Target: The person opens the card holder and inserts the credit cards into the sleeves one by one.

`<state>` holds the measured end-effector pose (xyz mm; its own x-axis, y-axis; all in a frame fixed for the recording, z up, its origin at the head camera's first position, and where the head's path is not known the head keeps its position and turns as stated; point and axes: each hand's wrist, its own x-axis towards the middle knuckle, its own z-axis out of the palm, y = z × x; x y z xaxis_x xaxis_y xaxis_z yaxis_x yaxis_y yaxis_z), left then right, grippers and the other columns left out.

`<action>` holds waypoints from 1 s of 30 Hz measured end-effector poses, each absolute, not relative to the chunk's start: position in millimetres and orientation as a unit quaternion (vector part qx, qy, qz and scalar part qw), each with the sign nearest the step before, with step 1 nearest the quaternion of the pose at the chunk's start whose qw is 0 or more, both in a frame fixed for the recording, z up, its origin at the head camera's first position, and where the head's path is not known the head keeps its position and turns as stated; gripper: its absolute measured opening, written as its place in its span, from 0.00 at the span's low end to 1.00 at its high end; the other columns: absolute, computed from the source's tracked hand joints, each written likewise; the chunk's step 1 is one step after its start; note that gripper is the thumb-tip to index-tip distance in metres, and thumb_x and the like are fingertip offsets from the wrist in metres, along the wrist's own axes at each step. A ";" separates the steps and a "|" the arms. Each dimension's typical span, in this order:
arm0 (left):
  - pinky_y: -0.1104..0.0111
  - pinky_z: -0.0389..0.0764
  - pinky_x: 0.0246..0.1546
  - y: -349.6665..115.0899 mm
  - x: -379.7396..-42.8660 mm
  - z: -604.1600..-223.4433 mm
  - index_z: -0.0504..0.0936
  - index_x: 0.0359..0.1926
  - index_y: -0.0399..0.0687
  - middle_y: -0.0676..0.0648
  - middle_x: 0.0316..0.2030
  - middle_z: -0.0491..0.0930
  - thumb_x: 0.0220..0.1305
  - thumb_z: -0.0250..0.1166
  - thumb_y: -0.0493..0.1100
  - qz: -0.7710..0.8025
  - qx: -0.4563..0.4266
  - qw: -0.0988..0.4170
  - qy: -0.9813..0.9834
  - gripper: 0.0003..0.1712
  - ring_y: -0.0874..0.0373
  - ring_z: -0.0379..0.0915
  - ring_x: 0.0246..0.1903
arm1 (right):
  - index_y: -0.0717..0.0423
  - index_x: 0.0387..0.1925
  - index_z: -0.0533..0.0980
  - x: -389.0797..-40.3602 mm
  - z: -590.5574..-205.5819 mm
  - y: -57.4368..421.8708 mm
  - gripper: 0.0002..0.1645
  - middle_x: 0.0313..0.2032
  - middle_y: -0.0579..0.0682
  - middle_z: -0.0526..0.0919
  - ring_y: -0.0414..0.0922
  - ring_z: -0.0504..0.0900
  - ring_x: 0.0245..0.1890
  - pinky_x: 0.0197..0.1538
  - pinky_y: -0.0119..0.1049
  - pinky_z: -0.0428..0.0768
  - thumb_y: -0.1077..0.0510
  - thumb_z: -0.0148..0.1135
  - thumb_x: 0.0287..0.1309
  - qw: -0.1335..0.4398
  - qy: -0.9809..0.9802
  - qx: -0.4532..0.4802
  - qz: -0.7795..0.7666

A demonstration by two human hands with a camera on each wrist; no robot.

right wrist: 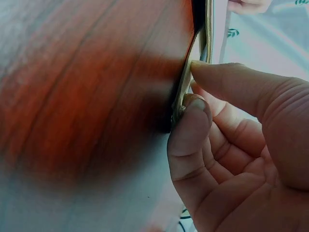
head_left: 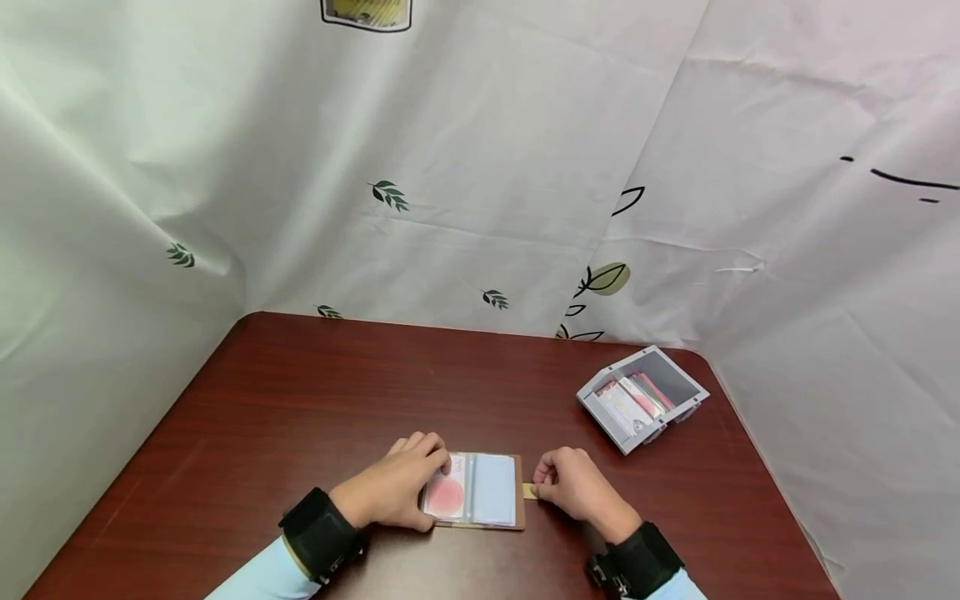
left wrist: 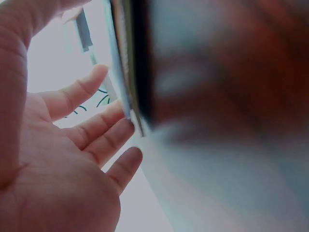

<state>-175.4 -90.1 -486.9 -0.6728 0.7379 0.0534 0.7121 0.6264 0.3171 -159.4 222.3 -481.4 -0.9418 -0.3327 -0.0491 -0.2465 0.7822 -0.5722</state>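
A small card album (head_left: pixel 519 510) lies open on the table, with a brown cover and clear sleeves. Its left page holds a card with a round pink shape (head_left: pixel 446 497); the right page looks plain pale blue. My left hand (head_left: pixel 397 483) rests at the album's left side, thumb by the lower edge and fingertips over the top corner. In the left wrist view its fingers (left wrist: pixel 87 89) are spread and fairly straight along the album edge. At the right side, my right hand (head_left: pixel 576 485) pinches the tan closure strap (head_left: pixel 529 492) between thumb and forefinger, seen closely in the right wrist view.
A grey open-topped bin (head_left: pixel 600 417) stands at the table's back right, holding several cards and packets (head_left: pixel 626 407). The dark red-brown wooden table (head_left: pixel 337 383) meets a white patterned curtain (head_left: pixel 450 167) at the back and sides.
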 end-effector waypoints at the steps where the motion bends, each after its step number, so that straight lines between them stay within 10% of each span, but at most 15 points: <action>1: 0.59 0.70 0.51 -90.8 -175.8 -486.7 0.75 0.46 0.54 0.55 0.49 0.69 0.40 0.80 0.53 0.158 0.403 0.044 0.900 0.32 0.61 0.62 0.47 | 0.47 0.21 0.80 -162.3 -480.7 224.8 0.11 0.19 0.37 0.78 0.30 0.72 0.20 0.27 0.28 0.72 0.60 0.74 0.54 0.074 0.940 -0.155 -0.294; 11: 0.64 0.73 0.48 -92.5 -177.3 -477.3 0.77 0.47 0.53 0.57 0.42 0.71 0.45 0.83 0.58 0.143 0.405 0.057 0.901 0.33 0.64 0.64 0.42 | 0.56 0.26 0.84 -235.7 -442.0 313.2 0.05 0.23 0.47 0.83 0.45 0.78 0.26 0.36 0.44 0.77 0.59 0.71 0.55 -0.110 0.978 -0.066 -0.164; 18: 0.66 0.73 0.47 -90.5 -177.8 -477.3 0.76 0.46 0.53 0.58 0.42 0.71 0.44 0.83 0.58 0.152 0.404 0.065 0.900 0.33 0.64 0.64 0.42 | 0.54 0.29 0.78 -267.6 -438.6 360.6 0.28 0.25 0.48 0.78 0.46 0.75 0.27 0.32 0.43 0.67 0.35 0.77 0.46 0.058 0.994 0.006 -0.097; 30: 0.69 0.74 0.47 -88.9 -180.5 -477.3 0.75 0.46 0.51 0.57 0.41 0.68 0.45 0.84 0.57 0.150 0.401 0.070 0.901 0.34 0.63 0.62 0.42 | 0.54 0.32 0.82 -282.7 -432.4 373.4 0.22 0.25 0.47 0.81 0.45 0.76 0.29 0.32 0.38 0.72 0.42 0.79 0.49 0.105 0.984 -0.026 -0.139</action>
